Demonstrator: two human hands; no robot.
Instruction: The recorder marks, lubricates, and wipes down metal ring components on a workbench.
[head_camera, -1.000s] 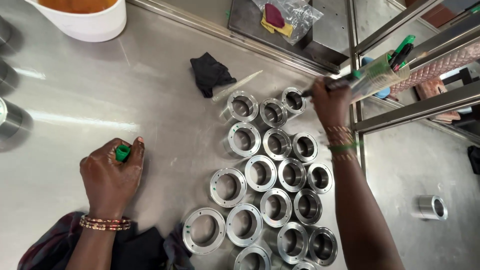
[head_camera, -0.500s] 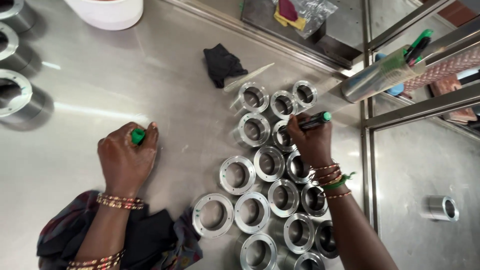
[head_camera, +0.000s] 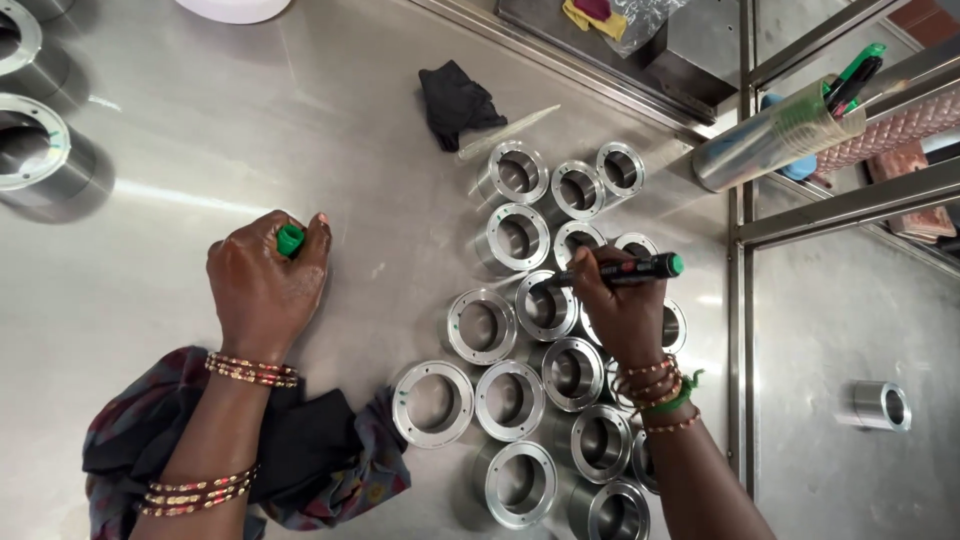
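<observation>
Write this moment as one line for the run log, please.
left hand: closed on green cap, resting on table | right hand: holds marker, tip at metal ring | rings: grouped, upright

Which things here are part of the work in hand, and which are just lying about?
In use:
- marker in the right hand
- green cap in the left hand
- cluster of metal rings

Lying about:
- black cloth
- lone metal sleeve
- pen holder

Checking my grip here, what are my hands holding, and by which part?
The right hand holds a black marker around its barrel's middle. The left hand encloses a green cap.
</observation>
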